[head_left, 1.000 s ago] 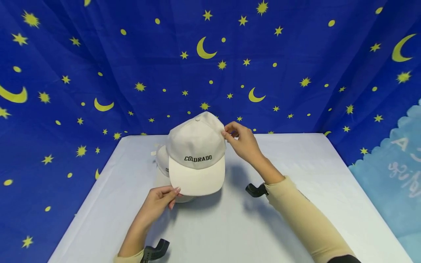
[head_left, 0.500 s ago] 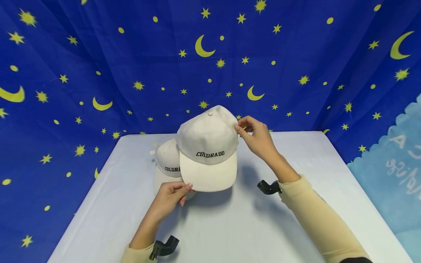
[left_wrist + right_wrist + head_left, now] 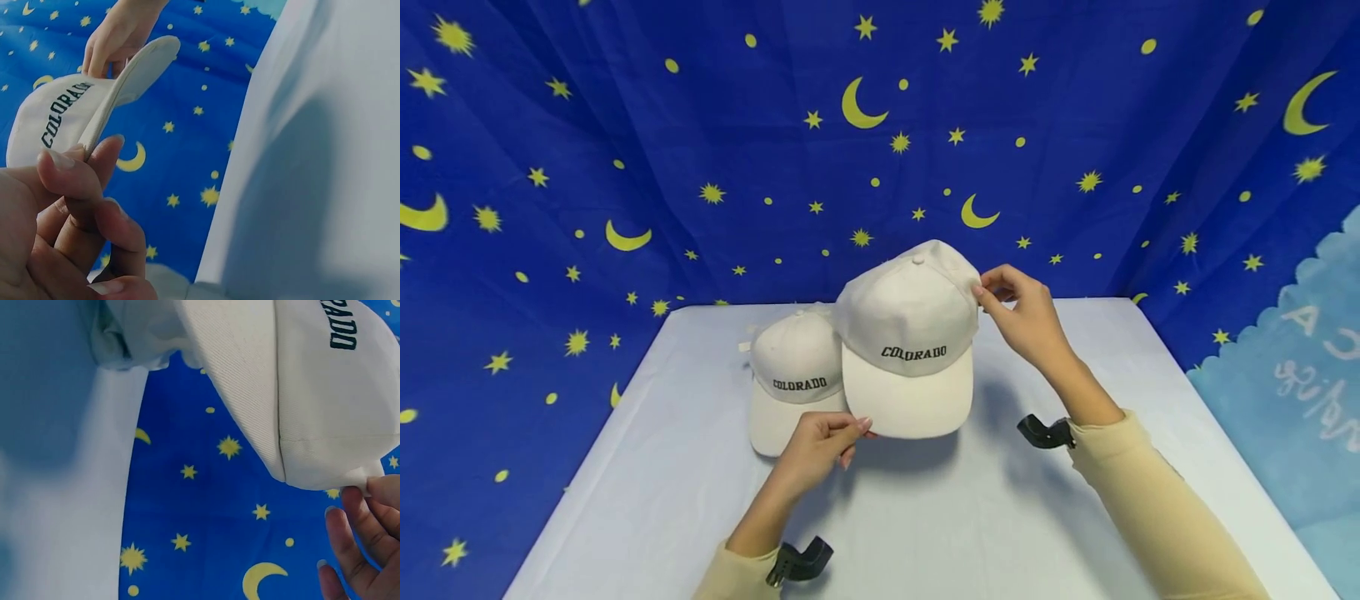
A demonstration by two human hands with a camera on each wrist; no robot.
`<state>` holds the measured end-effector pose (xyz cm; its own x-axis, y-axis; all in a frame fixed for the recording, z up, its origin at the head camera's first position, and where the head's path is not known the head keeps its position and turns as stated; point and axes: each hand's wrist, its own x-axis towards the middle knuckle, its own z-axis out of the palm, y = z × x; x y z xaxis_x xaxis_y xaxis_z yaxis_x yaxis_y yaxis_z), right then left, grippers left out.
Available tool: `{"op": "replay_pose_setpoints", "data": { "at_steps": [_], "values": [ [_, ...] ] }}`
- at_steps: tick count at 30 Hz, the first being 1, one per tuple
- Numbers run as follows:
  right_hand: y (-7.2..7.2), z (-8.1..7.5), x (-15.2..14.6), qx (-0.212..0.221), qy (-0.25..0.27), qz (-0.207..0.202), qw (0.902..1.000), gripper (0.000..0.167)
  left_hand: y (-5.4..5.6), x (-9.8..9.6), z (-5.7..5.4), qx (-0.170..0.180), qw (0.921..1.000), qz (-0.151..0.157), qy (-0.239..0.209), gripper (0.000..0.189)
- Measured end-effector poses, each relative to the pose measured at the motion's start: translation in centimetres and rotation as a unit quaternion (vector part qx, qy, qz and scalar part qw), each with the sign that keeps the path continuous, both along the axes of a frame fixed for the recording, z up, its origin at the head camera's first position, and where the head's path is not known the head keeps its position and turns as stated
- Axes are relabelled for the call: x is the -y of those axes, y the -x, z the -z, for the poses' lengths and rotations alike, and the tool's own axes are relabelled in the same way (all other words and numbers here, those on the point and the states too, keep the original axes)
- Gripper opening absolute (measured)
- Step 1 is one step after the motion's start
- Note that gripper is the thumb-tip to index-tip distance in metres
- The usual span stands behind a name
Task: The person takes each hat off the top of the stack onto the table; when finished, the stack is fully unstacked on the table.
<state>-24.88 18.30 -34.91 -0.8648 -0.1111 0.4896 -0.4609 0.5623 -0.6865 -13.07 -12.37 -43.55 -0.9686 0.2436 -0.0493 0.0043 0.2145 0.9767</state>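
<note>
over the far half of the worktop [image 3: 625, 500], i see the lifted cap [image 3: 902, 312] has shifted rightward, uncovering the second cap [image 3: 793, 350] nearer the left edge; i judge they are being parted. the left hand [image 3: 820, 450] pinches the brim [image 3: 913, 404], the right hand [image 3: 1024, 318] the crown's side. both caps: off-white woven cloth, domed, stiff-brimmed, dark raised-looking lettering [image 3: 913, 352].
</note>
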Motion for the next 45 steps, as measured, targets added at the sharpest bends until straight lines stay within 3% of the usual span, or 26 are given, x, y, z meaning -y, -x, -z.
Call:
{"op": "replay_pose_setpoints", "data": {
  "at_steps": [13, 23, 31, 39, 45],
  "values": [
    [-0.4, 0.4, -3.8, 0.003, -0.028, 0.042, 0.9987, 0.023, 0.1, -3.7, 0.1, -0.002, 0.9995, 0.022, -0.025, 0.028],
    [-1.4, 0.7, -6.5, 0.02, -0.034, 0.055, 0.9977, 0.03, 0.6, -6.2, 1.4, -0.02, 0.9986, 0.048, -0.01, 0.034],
    [-2.1, 1.4, -9.0, 0.047, -0.041, 0.091, 0.9939, 0.037, 1.5, -8.1, 2.1, -0.03, 0.9973, 0.065, -0.014, 0.03],
    [-3.0, 2.0, -12.4, 0.046, -0.052, 0.119, 0.9904, 0.033, 1.8, -11.5, 3.3, -0.024, 0.9953, 0.082, -0.046, 0.027],
    [-3.6, 3.5, -14.1, 0.062, -0.063, 0.132, 0.9873, 0.033, 1.7, -13.0, 4.0, -0.009, 0.9954, 0.087, -0.038, 0.028]
  ]
}}
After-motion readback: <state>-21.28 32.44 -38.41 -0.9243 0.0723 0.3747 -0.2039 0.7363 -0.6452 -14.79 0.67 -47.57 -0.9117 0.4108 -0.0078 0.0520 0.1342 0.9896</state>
